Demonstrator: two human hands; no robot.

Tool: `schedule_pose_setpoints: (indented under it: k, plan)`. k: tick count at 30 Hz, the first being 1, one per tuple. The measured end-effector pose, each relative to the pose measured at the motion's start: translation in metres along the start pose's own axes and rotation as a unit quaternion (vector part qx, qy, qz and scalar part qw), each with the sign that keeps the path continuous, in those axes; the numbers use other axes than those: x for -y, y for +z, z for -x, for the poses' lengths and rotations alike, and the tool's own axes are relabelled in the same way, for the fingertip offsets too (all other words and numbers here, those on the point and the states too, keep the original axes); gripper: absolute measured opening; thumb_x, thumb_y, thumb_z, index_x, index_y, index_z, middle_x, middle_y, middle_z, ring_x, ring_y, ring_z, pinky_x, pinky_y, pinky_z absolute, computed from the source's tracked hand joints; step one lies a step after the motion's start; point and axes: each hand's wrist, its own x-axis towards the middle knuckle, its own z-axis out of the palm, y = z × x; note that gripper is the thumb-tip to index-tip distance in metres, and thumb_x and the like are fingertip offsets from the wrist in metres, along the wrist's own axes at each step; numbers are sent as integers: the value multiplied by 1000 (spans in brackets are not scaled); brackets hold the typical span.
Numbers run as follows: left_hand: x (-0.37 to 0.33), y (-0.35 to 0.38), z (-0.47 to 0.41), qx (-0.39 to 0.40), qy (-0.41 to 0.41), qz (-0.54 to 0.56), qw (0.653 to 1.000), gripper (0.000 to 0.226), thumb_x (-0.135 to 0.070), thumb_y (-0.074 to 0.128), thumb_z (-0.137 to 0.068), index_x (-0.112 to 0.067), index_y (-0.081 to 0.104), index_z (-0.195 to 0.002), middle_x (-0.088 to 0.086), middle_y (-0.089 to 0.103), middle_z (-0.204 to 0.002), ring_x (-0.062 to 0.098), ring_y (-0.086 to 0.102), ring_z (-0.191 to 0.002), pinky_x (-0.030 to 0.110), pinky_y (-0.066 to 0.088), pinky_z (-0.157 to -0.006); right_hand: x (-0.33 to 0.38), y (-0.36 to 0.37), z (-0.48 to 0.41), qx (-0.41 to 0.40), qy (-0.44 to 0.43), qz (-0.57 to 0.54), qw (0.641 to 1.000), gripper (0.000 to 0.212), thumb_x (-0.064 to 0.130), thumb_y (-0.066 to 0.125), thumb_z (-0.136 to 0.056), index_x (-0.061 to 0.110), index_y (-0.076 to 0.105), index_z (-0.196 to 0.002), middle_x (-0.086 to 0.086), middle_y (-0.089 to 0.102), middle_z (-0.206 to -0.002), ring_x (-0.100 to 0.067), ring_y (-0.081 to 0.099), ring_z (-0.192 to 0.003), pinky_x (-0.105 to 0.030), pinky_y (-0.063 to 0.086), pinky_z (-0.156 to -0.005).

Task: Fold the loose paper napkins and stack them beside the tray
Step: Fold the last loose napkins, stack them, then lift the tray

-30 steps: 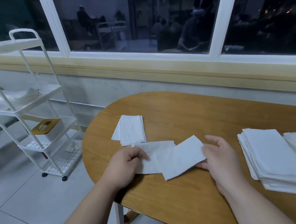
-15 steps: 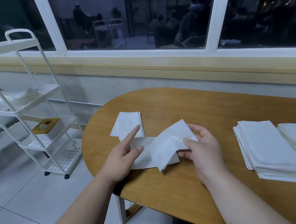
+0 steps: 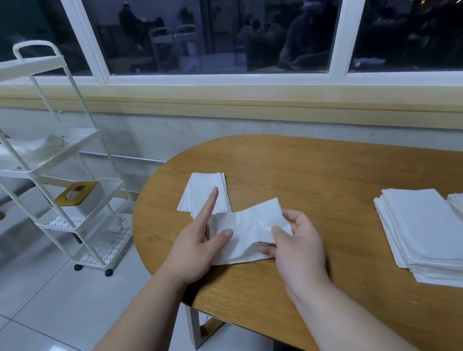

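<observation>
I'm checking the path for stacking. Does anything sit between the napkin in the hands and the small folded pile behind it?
Nothing separate. The napkin and the folded pile nearly meet; only the index finger of the left hand crosses the pile's near part. The right hand pinches the napkin's right end.

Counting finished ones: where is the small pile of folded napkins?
Head view: the folded pile lies at the left end of the table, just beyond the left hand.
</observation>
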Motion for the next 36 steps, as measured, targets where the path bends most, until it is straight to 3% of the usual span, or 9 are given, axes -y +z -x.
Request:
schedule_pose_setpoints:
  k: [7, 10, 12, 14, 18, 23, 27, 31, 36]
  plan:
    - [1, 2, -2, 32, -32, -13, 999, 56, -22, 65, -95, -64, 49, -128, -11, 39, -60, 6, 40, -56, 17, 35, -58, -4, 0, 2, 31, -15, 64, 997, 32, -4, 48, -97, 25, 60, -104, 2, 72, -102, -16, 74, -70, -40, 63, -71]
    - [1, 6, -4, 48, -65, -29, 996, 41, -15, 62, -94, -56, 69, -100, -14, 70, -87, 6, 62, -77, 24, 47, -70, -3, -4, 2, 43, -11, 83, 996, 39, -7, 46, -92, 27, 59, -104, 3, 73, -99, -22, 74, -66, -39, 59, -58]
    - [-2, 7, -3, 50, -81, -19, 995, 39, -11, 60, -93, -48, 72, -93, -21, 70, -77, 6, 61, -67, 21, 46, -63, 1, -12, -4, 30, -41, 151, 987, 38, -2, 51, -87, 30, 58, -107, 8, 71, -99, -17, 72, -67, -29, 51, -51]
    - [-3, 5, -2, 50, -94, 9, 994, 41, -4, 56, -92, -41, 72, -94, -15, 55, -53, 8, 46, -48, 19, 38, -52, 7, -23, -12, -3, -81, 258, 963, 37, 8, 59, -86, 33, 57, -113, 14, 67, -103, -8, 66, -71, -28, 48, -60]
    - [0, 2, -3, 28, -113, 73, 991, 46, 11, 49, -88, -27, 75, -94, -13, 42, -45, 7, 34, -40, 19, 29, -44, 25, -27, -29, -29, -192, 373, 907, 33, 20, 63, -87, 33, 59, -117, 17, 53, -117, -9, 59, -79, -34, 50, -77]
    - [-5, 1, -1, 28, -101, 70, 992, 47, 12, 47, -81, -24, 77, -90, -13, 38, -42, 6, 32, -40, 17, 28, -43, 37, 15, -74, 132, -240, 466, 841, 19, 25, 62, -92, 32, 65, -109, 16, 53, -115, -5, 54, -95, -26, 43, -83]
    - [-6, 0, 0, 23, -74, 80, 994, 40, -11, 48, -67, -32, 78, -83, -4, 39, -55, 8, 35, -47, 18, 29, -47, 31, 51, -106, 242, -252, 546, 762, 19, 30, 67, -91, 29, 69, -110, 10, 59, -121, -14, 48, -121, -30, 39, -101]
    - [-1, -2, -2, 18, -64, 82, 994, 40, -16, 47, -64, -34, 78, -83, -1, 40, -62, 7, 38, -52, 18, 31, -52, 20, 73, -119, 312, -268, 570, 711, 27, 42, 73, -85, 32, 70, -109, 18, 55, -108, -12, 46, -119, -32, 41, -100]
    - [0, -1, -2, 30, -63, 83, 994, 39, -15, 46, -65, -32, 77, -83, -4, 37, -55, 6, 33, -47, 19, 27, -48, 12, 91, -121, 358, -288, 598, 657, 34, 48, 76, -81, 32, 70, -110, 14, 61, -120, -11, 49, -118, -34, 44, -100]
